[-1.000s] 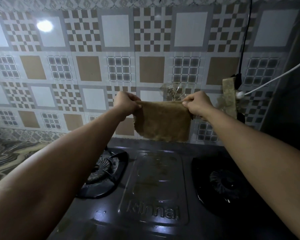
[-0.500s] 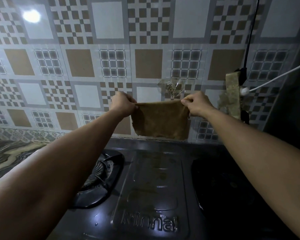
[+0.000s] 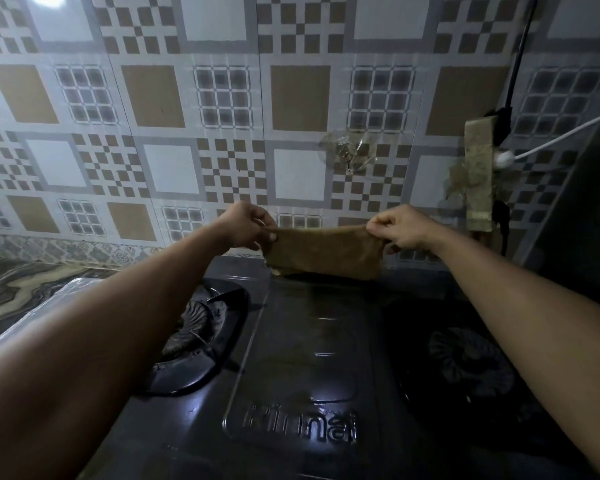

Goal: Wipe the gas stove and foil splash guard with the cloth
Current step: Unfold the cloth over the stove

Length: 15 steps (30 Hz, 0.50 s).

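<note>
A brown cloth [image 3: 324, 252] hangs stretched between both hands, its lower edge touching or just above the back edge of the dark gas stove [image 3: 302, 358]. My left hand [image 3: 246, 225] pinches the cloth's top left corner. My right hand [image 3: 400, 228] pinches the top right corner. The stove has a burner on the left [image 3: 196, 327] and another on the right [image 3: 471, 365], with an embossed middle panel. The patterned splash guard [image 3: 222, 133] covers the wall behind the stove.
A clear plastic hook [image 3: 349, 154] sticks to the wall above the cloth. A grimy power strip [image 3: 478, 174] with a white plug and cable [image 3: 504, 159] hangs at the right. A marbled counter [image 3: 25, 289] lies left of the stove. A dark panel stands at the far right.
Both hands have lowered the stretched cloth from in front of the wall down to the stove's back edge. The view has tilted with them.
</note>
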Available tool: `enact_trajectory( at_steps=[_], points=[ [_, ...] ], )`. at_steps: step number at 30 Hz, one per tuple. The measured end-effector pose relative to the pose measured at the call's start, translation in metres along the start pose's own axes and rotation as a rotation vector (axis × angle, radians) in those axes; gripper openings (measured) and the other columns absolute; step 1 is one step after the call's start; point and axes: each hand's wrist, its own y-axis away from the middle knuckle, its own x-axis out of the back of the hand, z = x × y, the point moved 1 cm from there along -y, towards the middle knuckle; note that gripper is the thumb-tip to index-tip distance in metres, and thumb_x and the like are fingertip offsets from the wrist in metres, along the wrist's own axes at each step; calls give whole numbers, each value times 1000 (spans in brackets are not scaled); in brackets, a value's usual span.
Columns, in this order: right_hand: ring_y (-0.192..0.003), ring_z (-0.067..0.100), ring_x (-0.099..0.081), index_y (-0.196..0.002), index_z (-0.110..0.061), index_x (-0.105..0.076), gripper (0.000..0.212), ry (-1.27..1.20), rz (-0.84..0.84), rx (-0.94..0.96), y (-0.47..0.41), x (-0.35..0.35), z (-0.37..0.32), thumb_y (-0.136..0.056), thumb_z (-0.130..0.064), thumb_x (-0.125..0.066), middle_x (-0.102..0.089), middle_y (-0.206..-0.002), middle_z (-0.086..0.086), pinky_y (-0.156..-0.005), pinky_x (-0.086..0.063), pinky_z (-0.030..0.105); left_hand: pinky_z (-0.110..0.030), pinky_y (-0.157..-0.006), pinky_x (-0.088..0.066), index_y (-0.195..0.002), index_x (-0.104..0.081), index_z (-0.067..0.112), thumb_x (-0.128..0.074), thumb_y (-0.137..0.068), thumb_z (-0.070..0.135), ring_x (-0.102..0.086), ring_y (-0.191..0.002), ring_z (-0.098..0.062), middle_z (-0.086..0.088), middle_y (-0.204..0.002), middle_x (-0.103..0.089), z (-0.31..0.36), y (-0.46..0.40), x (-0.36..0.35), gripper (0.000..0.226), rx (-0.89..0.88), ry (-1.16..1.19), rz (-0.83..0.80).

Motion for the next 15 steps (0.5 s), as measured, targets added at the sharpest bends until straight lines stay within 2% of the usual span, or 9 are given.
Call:
enact_trajectory(
  at_steps=[2, 4, 9, 12, 15],
  points=[
    [-87, 22, -66, -95, -18, -67, 14, -29, -58, -33, 3, -5, 2, -98, -20, -53, -66, -95, 8, -65, -54, 28, -39, -79, -58, -78, -63, 11, -67, -83, -2, -65, -80, -23, -11, -87, -66, -4, 4, -1, 14, 39, 5, -57],
    [-85, 24, -68, -95, -17, -67, 14, -68, -47, -64, 2, -9, 5, -98, -19, -53, -66, -95, 11, -64, -56, 30, -39, -75, -59, -78, -63, 11, -67, -84, -1, -64, -73, -21, -10, -83, -65, -7, 5, -3, 15, 55, 20, -60],
    [-76, 27, -68, -94, -18, -66, 15, -64, 76, -142, -10, -24, 9, -99, -21, -52, -66, -92, 11, -52, -54, 29, -40, -71, -60, -80, -60, 9, -63, -88, -1, -64, -77, -23, -15, -91, -63, -7, 0, -14, 13, 93, 29, 30],
    [-84, 21, -62, -99, -16, -67, 16, -14, 179, -149, -19, -31, 10, -99, -22, -52, -64, -95, 7, -69, -54, 34, -36, -64, -60, -88, -59, 8, -58, -92, 2, -63, -84, -26, -15, -98, -61, -6, -6, -22, 7, 108, 67, 111],
    [-82, 16, -55, -101, -15, -65, 15, -49, 264, -174, -27, -34, 10, -99, -22, -52, -57, -86, -1, -81, -50, 37, -34, -63, -59, -98, -60, 6, -57, -94, 6, -63, -91, -28, -14, -102, -62, -8, -13, -27, 5, 124, 112, 199]
  ],
)
